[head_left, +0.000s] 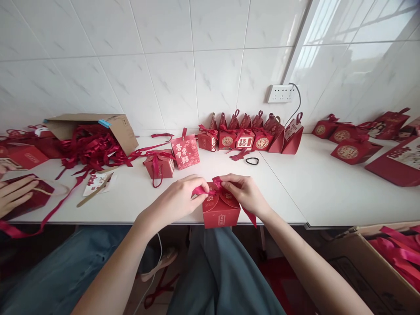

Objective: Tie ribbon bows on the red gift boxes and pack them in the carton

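Ribbon (250, 216) is pinched in both your hands over the top of a box (221, 215) just below the centre of the frame. Your left hand (192, 192) has one part between thumb and fingers; your right hand (241, 190) has another, and a tail hangs to the right. Your fingers cover the middle, so you can't quite tell whether a knot is formed. The box sits at the lower edge of the desk (328, 188). Higher in the frame lie a black ring (252, 161) and a row of boxes (245, 142). At the left edge, a co-worker's hand (16, 192) rests on a dark red box (36, 202); upper left, a carton (126, 135) spills red strips (88, 148).
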`<control>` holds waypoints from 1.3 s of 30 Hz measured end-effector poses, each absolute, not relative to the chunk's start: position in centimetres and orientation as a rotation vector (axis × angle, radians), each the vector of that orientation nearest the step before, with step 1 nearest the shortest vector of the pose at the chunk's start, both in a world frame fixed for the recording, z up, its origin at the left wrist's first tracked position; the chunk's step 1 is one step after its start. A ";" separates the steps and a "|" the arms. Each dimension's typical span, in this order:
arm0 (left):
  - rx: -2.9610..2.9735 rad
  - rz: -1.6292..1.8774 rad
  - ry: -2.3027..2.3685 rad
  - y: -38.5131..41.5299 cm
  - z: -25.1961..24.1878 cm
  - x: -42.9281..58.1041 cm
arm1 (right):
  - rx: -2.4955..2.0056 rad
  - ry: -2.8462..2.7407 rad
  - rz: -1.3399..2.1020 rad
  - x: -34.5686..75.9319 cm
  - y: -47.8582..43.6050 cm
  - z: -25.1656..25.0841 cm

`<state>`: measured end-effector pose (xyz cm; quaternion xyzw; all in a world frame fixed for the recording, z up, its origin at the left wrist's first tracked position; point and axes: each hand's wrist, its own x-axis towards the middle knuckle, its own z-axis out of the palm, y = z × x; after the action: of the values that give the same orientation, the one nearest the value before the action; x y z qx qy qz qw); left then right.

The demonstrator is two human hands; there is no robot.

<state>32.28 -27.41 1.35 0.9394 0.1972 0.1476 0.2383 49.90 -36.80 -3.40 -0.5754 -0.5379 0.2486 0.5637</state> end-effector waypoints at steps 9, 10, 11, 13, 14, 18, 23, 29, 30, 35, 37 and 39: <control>2.684 0.457 0.419 -27.1 2.9 33.2 | -1.279 -1.109 0.627 49.4 -36.3 -3.8; 2.693 0.422 0.428 -27.2 3.0 33.1 | -1.275 -1.104 0.632 49.4 -36.3 -3.8; 2.698 0.394 0.446 -27.3 3.0 33.0 | -1.269 -1.098 0.636 49.4 -36.3 -3.9; 2.689 0.370 0.527 -27.5 3.0 32.7 | -1.257 -1.084 0.641 49.4 -36.3 -4.0; 2.678 0.359 0.592 -27.5 2.9 32.5 | -1.255 -1.078 0.643 49.4 -36.3 -4.0; 2.647 0.245 0.838 -27.4 2.3 32.0 | -1.268 -1.068 0.644 49.3 -36.4 -4.1; 2.674 0.226 0.835 -26.8 2.2 32.1 | -1.273 -1.058 0.653 49.3 -36.3 -4.0; 2.693 0.379 0.588 -26.9 2.9 33.5 | -1.317 -1.083 0.572 49.4 -36.1 -3.6; 2.691 0.383 0.555 -26.9 3.1 33.8 | -1.324 -1.095 0.559 49.5 -36.0 -3.5; 2.742 0.321 0.417 -26.9 4.1 35.1 | -1.340 -1.186 0.562 49.4 -36.0 -3.2; 2.775 0.260 0.335 -26.8 4.6 35.6 | -1.323 -1.230 0.553 49.4 -36.0 -3.3; 2.799 0.209 0.250 -26.6 5.2 36.1 | -1.315 -1.273 0.551 49.5 -36.0 -3.5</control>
<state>36.08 -26.65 5.17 0.9803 0.0877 0.0731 0.1613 49.49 -36.05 -3.50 -0.5618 -0.5439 0.2356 0.5771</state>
